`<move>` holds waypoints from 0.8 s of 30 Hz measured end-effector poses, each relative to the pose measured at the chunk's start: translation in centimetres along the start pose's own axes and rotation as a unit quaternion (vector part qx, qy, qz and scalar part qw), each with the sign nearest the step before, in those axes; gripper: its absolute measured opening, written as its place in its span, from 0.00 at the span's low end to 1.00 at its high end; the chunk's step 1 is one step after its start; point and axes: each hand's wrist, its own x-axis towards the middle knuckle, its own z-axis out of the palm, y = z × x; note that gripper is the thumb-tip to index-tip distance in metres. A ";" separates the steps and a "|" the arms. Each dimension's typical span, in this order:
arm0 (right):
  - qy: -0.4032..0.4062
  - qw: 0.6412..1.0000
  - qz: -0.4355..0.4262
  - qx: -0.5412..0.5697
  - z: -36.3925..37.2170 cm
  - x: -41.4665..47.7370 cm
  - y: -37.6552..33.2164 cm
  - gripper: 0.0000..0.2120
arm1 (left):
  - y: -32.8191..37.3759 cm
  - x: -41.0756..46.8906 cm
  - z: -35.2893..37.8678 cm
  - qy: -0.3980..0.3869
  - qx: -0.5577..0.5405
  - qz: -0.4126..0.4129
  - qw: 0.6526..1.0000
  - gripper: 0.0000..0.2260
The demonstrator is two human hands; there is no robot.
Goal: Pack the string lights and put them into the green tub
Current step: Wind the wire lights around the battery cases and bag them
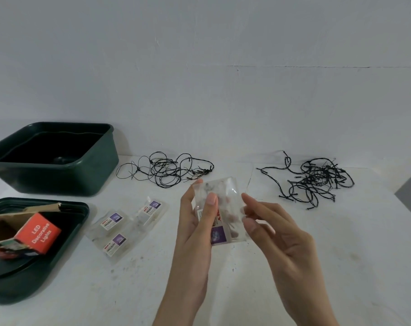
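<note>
I log tub (65, 177) dark green, interior near black; lid (23, 285) same green. Box (39, 234) red-orange, white lettering. Left tangle (166, 170) and right tangle (317, 182) black. Loose packets (119, 229) and held packet (223, 191) clear, labels white and purple. Table (341, 255) white.

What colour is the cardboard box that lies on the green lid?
The cardboard box is orange-red with white lettering; the head view, the only one, shows it.

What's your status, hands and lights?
Left hand grips clear light packet, right hand at its edge. Two string-light tangles loose on table. Green tub open, unobstructed.
</note>
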 end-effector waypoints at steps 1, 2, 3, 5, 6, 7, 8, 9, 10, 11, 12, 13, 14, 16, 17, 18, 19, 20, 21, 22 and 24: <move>0.005 1.000 0.000 0.005 0.0 0.0 0.1 0.17 | 0.0 0.0 0.0 0.001 -0.001 0.001 1.000 0.18; 0.008 1.000 -0.001 0.011 0.1 0.0 0.1 0.16 | 0.0 0.0 0.1 0.002 -0.001 0.002 1.000 0.17; 0.008 1.000 -0.005 0.008 0.2 -0.1 0.1 0.15 | -0.1 0.0 0.1 0.003 -0.001 0.004 1.000 0.17; -0.003 0.999 -0.020 -0.028 0.7 -0.2 0.0 0.16 | -0.3 0.0 0.2 0.006 0.010 0.009 1.000 0.17; -0.007 0.998 -0.027 -0.055 0.9 -0.3 0.1 0.18 | -0.3 0.0 0.2 0.008 0.016 0.010 1.000 0.18; -0.008 0.996 -0.034 -0.082 1.1 -0.3 0.2 0.19 | -0.4 0.0 0.2 0.008 0.018 0.010 1.000 0.19; -0.008 0.993 -0.043 -0.108 1.2 -0.3 0.3 0.20 | -0.4 0.0 0.2 0.007 0.020 0.008 1.000 0.19; -0.008 0.990 -0.052 -0.130 1.2 -0.3 0.4 0.21 | -0.4 0.0 0.2 0.005 0.021 0.005 1.000 0.19; -0.009 0.988 -0.057 -0.141 1.2 -0.2 0.4 0.22 | -0.3 0.0 0.2 0.000 0.021 0.001 1.000 0.19; -0.015 0.989 -0.051 -0.135 1.2 -0.1 0.5 0.23 | -0.3 0.1 0.2 -0.005 0.019 -0.003 1.000 0.19; -0.024 0.993 -0.034 -0.113 1.1 0.0 0.5 0.23 | -0.3 0.1 0.2 -0.010 0.013 -0.005 1.000 0.19; -0.031 0.995 -0.021 -0.092 1.0 0.0 0.5 0.24 | -0.2 0.1 0.2 -0.013 0.005 -0.008 1.000 0.19; -0.035 0.996 -0.018 -0.082 0.9 0.0 0.5 0.24 | -0.2 0.2 0.3 -0.013 -0.003 -0.011 1.000 0.19; -0.032 0.995 -0.033 -0.088 0.8 0.0 0.5 0.25 | -0.1 0.2 0.4 -0.001 -0.014 -0.015 1.000 0.20; -0.030 0.994 -0.040 -0.095 0.8 0.0 0.5 0.25 | -0.1 0.3 0.4 0.008 -0.024 -0.016 1.000 0.20; -0.028 0.992 -0.051 -0.109 0.7 0.0 0.6 0.26 | -0.2 0.4 0.5 0.017 -0.037 -0.017 0.999 0.21; -0.029 0.987 -0.070 -0.138 0.7 0.0 0.7 0.28 | -0.2 0.5 0.5 0.024 -0.052 -0.015 0.998 0.23; -0.030 0.979 -0.094 -0.180 0.8 0.0 0.9 0.29 | -0.3 0.6 0.5 0.028 -0.065 -0.014 0.997 0.24; -0.031 0.968 -0.115 -0.223 0.8 0.0 1.2 0.30 | -0.3 0.6 0.6 0.029 -0.076 -0.014 0.997 0.24; -0.029 0.957 -0.129 -0.257 0.8 0.2 1.4 0.31 | -0.4 0.6 0.6 0.027 -0.082 -0.014 0.996 0.24; -0.022 0.953 -0.119 -0.279 0.6 0.5 1.8 0.32 | -0.7 0.6 0.6 0.017 -0.073 -0.012 0.997 0.24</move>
